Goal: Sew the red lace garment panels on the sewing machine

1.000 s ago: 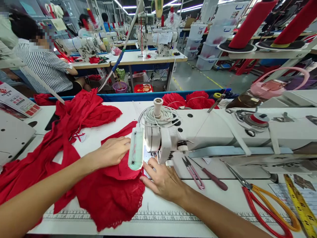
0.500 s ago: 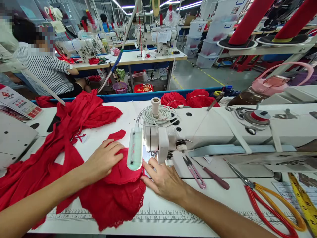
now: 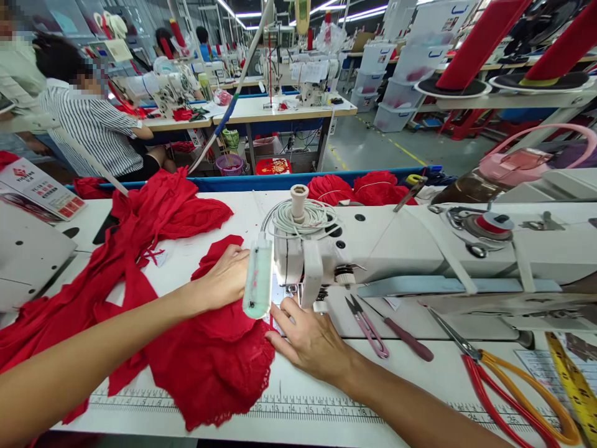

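Note:
A white sewing machine stands across the table with a pale green lamp hanging at its head. Red lace fabric lies bunched in front of the needle. My left hand lies on the fabric just left of the lamp, fingers curled down on the cloth. My right hand lies flat on the table at the needle plate, fingers stretched out and touching the fabric's right edge.
Pink thread snips, a maroon-handled tool and orange-handled scissors lie to the right. A yellow tape measure is at the far right. A red garment pile spreads left. A person in a striped shirt sits behind.
My left hand slid forward and right on the red fabric, back up toward the lamp, and the fabric behind the needle shifted. My right hand has stayed in place.

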`<action>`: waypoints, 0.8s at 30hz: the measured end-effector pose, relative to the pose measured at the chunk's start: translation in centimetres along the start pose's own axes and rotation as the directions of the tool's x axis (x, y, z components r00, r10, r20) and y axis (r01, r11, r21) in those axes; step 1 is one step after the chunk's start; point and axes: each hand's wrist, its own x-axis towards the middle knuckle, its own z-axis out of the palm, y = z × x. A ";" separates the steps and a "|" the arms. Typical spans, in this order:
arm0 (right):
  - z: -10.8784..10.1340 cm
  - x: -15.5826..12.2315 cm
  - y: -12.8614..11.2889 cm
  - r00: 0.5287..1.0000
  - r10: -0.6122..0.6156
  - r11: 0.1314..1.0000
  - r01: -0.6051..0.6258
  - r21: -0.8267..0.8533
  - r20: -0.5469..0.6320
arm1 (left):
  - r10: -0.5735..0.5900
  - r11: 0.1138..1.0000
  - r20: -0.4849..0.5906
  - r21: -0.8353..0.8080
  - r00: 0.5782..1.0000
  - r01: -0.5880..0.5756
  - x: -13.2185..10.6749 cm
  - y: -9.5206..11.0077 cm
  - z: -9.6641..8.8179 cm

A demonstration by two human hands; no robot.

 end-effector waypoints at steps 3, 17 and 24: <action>0.1 0.0 0.0 1.000 0.007 1.000 -0.007 -0.010 -0.016 | 0.014 0.998 -0.155 0.065 0.988 -0.004 -1.0 1.1 -0.4; 0.0 -0.1 0.0 1.000 0.013 1.000 -0.013 0.005 0.009 | 0.151 0.981 0.015 0.118 0.988 -0.152 -4.6 4.7 0.6; 0.1 0.0 0.1 1.000 0.004 1.000 -0.004 0.020 0.012 | -0.013 0.996 0.036 -0.092 0.999 0.016 -3.2 3.6 0.2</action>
